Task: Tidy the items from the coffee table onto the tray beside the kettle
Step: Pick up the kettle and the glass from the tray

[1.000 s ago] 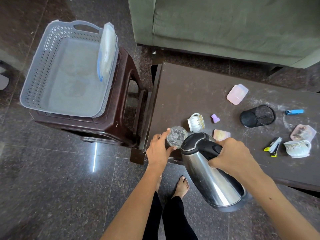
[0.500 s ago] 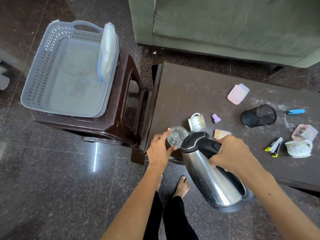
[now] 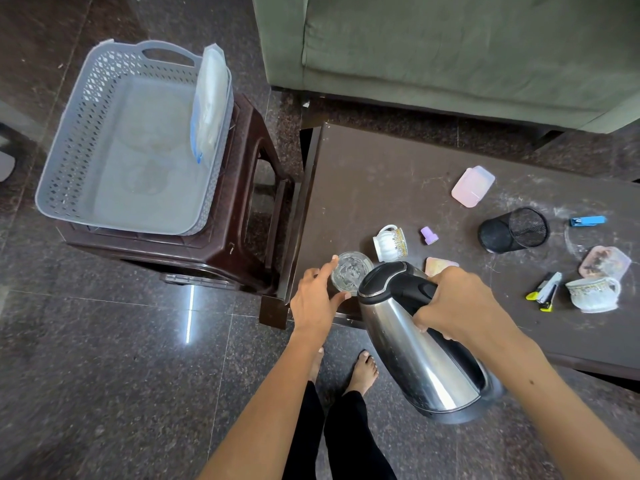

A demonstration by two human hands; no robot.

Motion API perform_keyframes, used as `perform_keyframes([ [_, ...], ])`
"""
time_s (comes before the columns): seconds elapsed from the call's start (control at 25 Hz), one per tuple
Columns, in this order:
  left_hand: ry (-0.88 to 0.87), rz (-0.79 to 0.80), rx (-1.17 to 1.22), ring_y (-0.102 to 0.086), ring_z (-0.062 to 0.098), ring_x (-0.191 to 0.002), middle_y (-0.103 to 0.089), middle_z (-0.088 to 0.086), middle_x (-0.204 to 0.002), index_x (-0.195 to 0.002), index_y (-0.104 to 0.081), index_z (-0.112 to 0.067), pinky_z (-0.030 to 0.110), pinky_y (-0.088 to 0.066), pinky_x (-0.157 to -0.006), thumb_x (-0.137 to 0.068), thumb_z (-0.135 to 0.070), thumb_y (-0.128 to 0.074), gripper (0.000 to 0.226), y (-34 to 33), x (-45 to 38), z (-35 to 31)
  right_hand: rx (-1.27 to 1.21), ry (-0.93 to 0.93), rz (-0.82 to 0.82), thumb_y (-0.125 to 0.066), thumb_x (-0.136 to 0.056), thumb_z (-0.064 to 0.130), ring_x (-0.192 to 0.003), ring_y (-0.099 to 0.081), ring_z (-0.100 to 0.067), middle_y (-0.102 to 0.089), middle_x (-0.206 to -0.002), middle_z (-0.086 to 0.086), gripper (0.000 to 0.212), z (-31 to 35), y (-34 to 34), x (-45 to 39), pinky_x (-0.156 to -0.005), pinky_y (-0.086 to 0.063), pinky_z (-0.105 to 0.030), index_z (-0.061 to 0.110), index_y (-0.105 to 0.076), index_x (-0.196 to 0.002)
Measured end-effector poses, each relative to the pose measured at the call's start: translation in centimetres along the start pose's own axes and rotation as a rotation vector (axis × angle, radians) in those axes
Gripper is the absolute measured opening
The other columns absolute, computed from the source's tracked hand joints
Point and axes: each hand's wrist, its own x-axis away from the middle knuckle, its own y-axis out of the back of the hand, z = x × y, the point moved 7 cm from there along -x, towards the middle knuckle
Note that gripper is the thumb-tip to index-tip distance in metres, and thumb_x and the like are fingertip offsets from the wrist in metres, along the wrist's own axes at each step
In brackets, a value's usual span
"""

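Right hand (image 3: 457, 301) is clenched around the black handle of the steel kettle (image 3: 420, 344), tipping it spout-first toward the clear glass (image 3: 350, 271). Left hand (image 3: 313, 303) cups that glass at the coffee table's (image 3: 381, 188) near corner, fingers wrapped on its side. The grey tray (image 3: 69, 161) sits on the stool (image 3: 239, 216), left.

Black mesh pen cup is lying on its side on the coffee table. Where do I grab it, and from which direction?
Judging by its pose, pinch the rim of the black mesh pen cup at its open mouth, which faces right toward the blue clip. Come from the right, one finger inside. The rounded wall could roll under a top-down squeeze.
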Motion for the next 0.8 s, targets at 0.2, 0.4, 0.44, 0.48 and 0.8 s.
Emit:
perform_keyframes([
  [0.2, -0.006, -0.003, 0.001, -0.055, 0.021, -0.113, -0.055, 0.001, -0.123, -0.138, -0.036, -0.041, 0.041, -0.050, -0.084, -0.079, -0.035, -0.072, 0.070, 0.0, 0.0, -0.1, 0.012, 0.004, -0.004, -0.066, -0.055, 0.012, -0.057, -0.062, -0.031, -0.056, -0.056, -0.011, 0.024, -0.1, 0.0, -0.1, -0.058, -0.055, -0.033, 0.004, -0.054, -0.074],
  [0.4, -0.002, -0.003, 0.006, -0.056, 0.020, -0.112, -0.055, 0.000, -0.121, -0.137, -0.036, -0.042, 0.041, -0.052, -0.083, -0.078, -0.035, -0.073, 0.070, -0.1, 0.1, 0.1, 0.003, 0.007, -0.007, -0.065, -0.052, 0.012, -0.052, -0.056, -0.029, -0.055, -0.056, -0.010, 0.029, -0.2, -0.2, -0.1, -0.055, -0.052, -0.031, 0.006, -0.048, -0.075],
  [0.44, 0.000, -0.004, 0.006, -0.056, 0.019, -0.111, -0.055, -0.001, -0.121, -0.137, -0.035, -0.043, 0.041, -0.052, -0.083, -0.078, -0.035, -0.073, 0.071, -0.1, 0.1, 0.1, -0.004, 0.008, -0.006, -0.065, -0.052, 0.012, -0.052, -0.056, -0.029, -0.055, -0.056, -0.010, 0.030, -0.3, -0.3, -0.1, -0.056, -0.052, -0.031, 0.007, -0.047, -0.075],
  [0.48, 0.000, -0.005, 0.007, -0.056, 0.019, -0.111, -0.054, -0.001, -0.121, -0.137, -0.035, -0.043, 0.041, -0.052, -0.084, -0.078, -0.035, -0.073, 0.071, -0.1, 0.1, 0.0, -0.009, 0.007, -0.005, -0.065, -0.053, 0.012, -0.053, -0.057, -0.029, -0.055, -0.057, -0.010, 0.029, -0.3, -0.3, -0.1, -0.056, -0.053, -0.032, 0.006, -0.047, -0.075],
  [0.8, 0.006, -0.015, 0.017, -0.051, 0.022, -0.120, -0.049, 0.005, -0.132, -0.140, -0.033, -0.043, 0.043, -0.051, -0.089, -0.081, -0.031, -0.072, 0.072, -0.4, 0.4, -0.2, -0.086, 0.079, -0.107, -0.067, -0.059, 0.014, -0.057, -0.051, -0.030, -0.048, -0.051, -0.004, 0.017, -2.4, -0.5, 2.1, -0.044, -0.032, -0.024, 0.021, -0.056, -0.071],
])
